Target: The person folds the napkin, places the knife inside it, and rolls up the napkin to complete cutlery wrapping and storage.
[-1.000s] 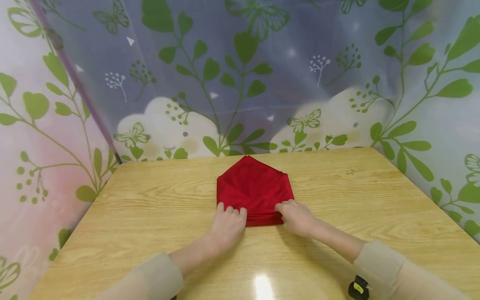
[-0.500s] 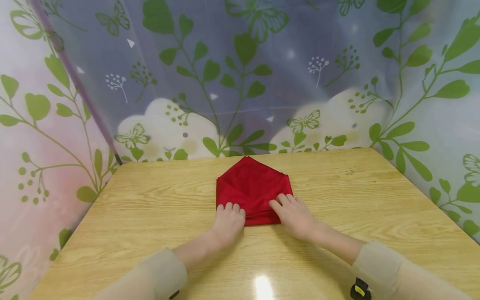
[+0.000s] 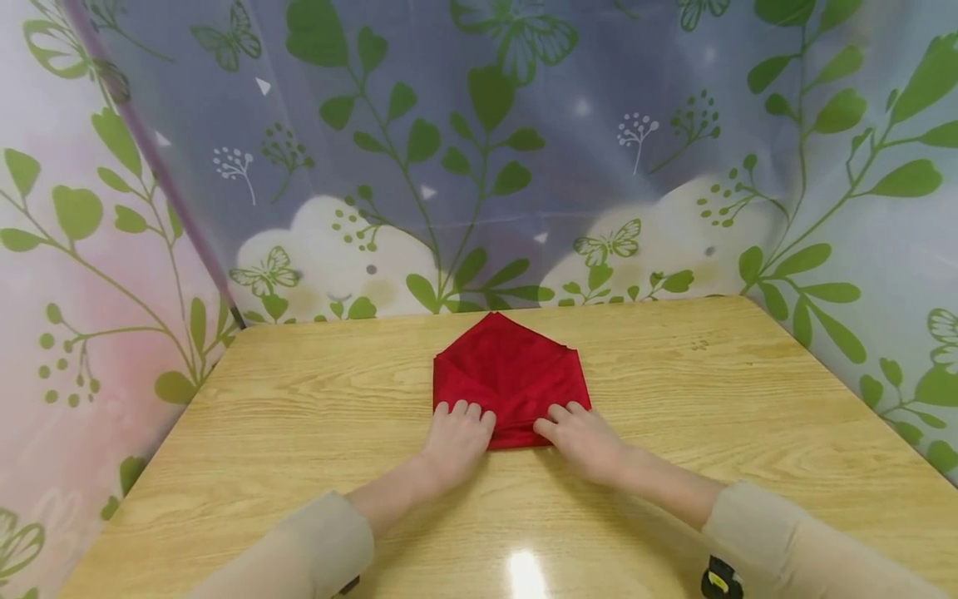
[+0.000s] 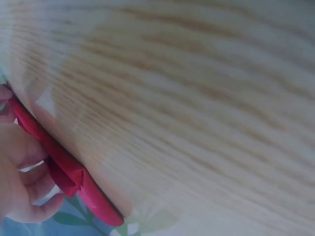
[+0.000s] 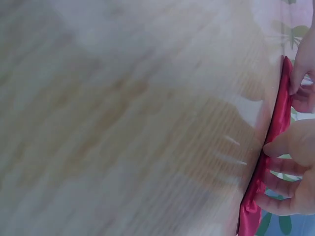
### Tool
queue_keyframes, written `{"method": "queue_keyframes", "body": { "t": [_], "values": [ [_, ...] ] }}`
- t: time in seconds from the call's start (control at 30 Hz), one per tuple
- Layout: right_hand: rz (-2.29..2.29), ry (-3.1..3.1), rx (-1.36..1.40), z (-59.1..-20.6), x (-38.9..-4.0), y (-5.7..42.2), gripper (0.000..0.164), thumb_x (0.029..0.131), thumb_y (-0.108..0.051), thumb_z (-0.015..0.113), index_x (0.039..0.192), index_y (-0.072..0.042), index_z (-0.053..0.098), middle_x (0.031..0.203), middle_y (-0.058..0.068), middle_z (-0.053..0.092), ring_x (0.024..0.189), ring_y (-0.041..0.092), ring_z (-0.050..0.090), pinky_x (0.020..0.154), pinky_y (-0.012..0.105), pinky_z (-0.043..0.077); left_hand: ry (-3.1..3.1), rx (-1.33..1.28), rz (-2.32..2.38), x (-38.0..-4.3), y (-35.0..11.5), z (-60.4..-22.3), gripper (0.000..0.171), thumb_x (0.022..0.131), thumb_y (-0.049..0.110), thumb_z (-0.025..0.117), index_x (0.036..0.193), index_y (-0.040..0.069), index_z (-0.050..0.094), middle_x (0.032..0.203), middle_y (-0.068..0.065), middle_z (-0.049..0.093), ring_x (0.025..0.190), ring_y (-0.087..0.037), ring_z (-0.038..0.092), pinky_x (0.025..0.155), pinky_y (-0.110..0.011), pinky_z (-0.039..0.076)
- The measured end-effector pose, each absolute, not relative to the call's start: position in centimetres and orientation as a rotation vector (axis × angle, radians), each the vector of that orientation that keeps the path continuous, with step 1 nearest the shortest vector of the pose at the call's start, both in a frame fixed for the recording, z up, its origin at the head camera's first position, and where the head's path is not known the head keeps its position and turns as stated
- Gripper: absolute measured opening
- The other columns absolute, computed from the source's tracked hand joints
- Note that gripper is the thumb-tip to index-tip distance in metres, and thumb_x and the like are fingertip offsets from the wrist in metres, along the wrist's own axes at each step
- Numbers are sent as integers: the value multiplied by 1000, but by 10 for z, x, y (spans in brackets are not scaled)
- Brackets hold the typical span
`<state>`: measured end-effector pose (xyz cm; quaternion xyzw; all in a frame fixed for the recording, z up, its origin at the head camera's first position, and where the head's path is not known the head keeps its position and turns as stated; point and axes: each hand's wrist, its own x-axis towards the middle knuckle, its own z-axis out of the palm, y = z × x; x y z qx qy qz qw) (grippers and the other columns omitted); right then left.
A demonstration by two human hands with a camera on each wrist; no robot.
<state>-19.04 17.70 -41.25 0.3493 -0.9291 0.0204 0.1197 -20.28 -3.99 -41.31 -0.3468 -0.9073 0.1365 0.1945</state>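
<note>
A shiny red cloth (image 3: 509, 362), folded into a five-sided shape with its point away from me, lies on the wooden table. Along its near edge runs a narrow folded strip. My left hand (image 3: 458, 441) grips the left part of this edge; in the left wrist view, thumb and curled fingers (image 4: 42, 211) pinch a raised fold. At the right part of the same edge, my right hand (image 3: 587, 441) holds the strip with fingers bent over it. The right wrist view shows its thumb (image 5: 275, 147) at the table side of the fold, fingers on the other side.
The wood-grain table (image 3: 314, 391) reaches back to a patterned fabric backdrop (image 3: 479, 166) with leaves and butterflies, which also closes in both sides. A small black item with a yellow mark (image 3: 721, 578) shows beneath the right sleeve.
My right hand shifted up and inward over the cloth, then came back down to its near edge, slightly further left than at first. The left hand stays nearly in place.
</note>
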Motion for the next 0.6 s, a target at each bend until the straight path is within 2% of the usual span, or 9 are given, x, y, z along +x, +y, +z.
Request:
{"method": "queue_keyframes", "body": {
  "t": [0.13, 0.3, 0.47, 0.6],
  "values": [
    [41, -2699, 1058, -413, -193, 178, 25, 73, -2, 73, 95, -8, 62, 81, 4, 53, 68, 20, 48, 57, 29, 42, -2459, -1003, 454, -196, -39, -412, 11, 76, 14, 68, 80, 14, 57, 79, -2, 48, 77, -19, 45, 68, -32, 34],
    [41, -2688, 1059, -413, -194, 178, 26, 72, 2, 73, 94, -8, 64, 79, 4, 53, 69, 19, 49, 62, 30, 42, -2458, -1038, 371, -188, -36, -412, 17, 75, 16, 69, 85, 14, 56, 81, -1, 47, 79, -17, 43, 70, -31, 34],
    [39, -2686, 1047, -413, -194, 176, 25, 72, 3, 71, 94, -7, 64, 80, 5, 54, 69, 20, 49, 61, 30, 42, -2461, -1071, 341, -184, -33, -411, 12, 74, 15, 68, 74, 14, 56, 74, 0, 47, 72, -16, 44, 63, -26, 33],
    [47, -2690, 1029, -414, -192, 174, 23, 73, 1, 72, 93, -7, 63, 80, 5, 54, 69, 21, 49, 60, 31, 43, -2525, -1044, 308, -184, -32, -412, 18, 73, 11, 68, 64, 12, 52, 66, -1, 45, 65, -16, 45, 53, -23, 34]
  ]
}}
